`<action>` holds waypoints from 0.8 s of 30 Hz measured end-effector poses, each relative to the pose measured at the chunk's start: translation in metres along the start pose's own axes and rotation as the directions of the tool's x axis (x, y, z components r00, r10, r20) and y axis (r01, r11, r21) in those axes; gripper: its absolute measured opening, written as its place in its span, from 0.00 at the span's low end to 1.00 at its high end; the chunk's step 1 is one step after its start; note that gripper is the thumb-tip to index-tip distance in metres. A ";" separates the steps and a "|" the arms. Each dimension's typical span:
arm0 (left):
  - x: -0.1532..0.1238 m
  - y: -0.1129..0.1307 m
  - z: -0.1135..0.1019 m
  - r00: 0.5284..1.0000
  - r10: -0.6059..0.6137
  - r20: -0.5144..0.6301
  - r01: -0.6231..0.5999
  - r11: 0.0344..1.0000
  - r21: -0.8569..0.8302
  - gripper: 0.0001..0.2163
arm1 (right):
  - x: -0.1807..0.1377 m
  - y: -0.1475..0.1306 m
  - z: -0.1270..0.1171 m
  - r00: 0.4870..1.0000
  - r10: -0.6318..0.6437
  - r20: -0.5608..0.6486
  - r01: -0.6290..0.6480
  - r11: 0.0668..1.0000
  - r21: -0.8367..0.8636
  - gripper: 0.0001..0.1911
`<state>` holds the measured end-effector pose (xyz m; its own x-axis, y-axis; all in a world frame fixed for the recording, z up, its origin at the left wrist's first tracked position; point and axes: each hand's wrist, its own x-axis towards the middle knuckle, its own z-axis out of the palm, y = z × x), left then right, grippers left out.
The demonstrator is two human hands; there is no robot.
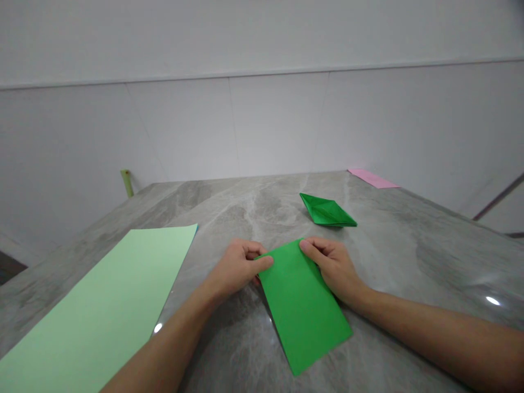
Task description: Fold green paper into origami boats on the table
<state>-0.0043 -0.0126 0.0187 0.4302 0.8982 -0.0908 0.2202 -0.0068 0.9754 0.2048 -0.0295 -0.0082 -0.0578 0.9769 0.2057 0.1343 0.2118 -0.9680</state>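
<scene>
A rectangular piece of green paper (305,308) is held between my two hands, tilted over the table. My left hand (242,263) pinches its far left corner, thumb on top and fingers underneath. At the far right corner, my right hand (333,267) grips the paper with the thumb on its face; the other fingers are curled behind and partly hidden. Just beyond my right hand lies a folded green paper boat (328,212), apart from both hands.
Large pale green sheets (106,295) lie on the left of the grey marbled table (245,213). A pink paper (373,178) rests at the far right corner. Behind the table stands a white wall (270,120), with a yellow-green strip (127,183) near the far left corner.
</scene>
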 end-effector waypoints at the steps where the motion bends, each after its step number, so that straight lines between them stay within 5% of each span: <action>1: -0.001 -0.001 0.001 0.998 -0.004 0.057 0.003 1.000 0.028 0.14 | -0.001 0.000 0.000 0.999 -0.012 0.047 0.013 1.000 -0.024 0.22; 6: -0.004 -0.004 0.008 0.974 0.009 0.225 -0.028 0.996 0.080 0.15 | -0.005 -0.002 0.003 0.963 -0.040 0.265 0.073 0.991 -0.115 0.21; 16: -0.013 0.006 0.020 0.968 0.212 0.133 -0.244 0.921 0.305 0.10 | -0.009 -0.005 0.005 0.856 -0.144 0.497 0.233 0.965 -0.121 0.23; 24: -0.007 -0.002 0.015 0.965 0.237 0.116 -0.249 0.963 0.101 0.11 | -0.006 -0.007 0.001 0.821 0.022 0.570 -0.045 0.999 0.026 0.26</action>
<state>0.0054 -0.0253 0.0147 0.5689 0.8136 0.1200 0.1938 -0.2744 0.9419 0.2029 -0.0373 -0.0025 -0.6084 0.7909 0.0659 0.1107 0.1668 -0.9797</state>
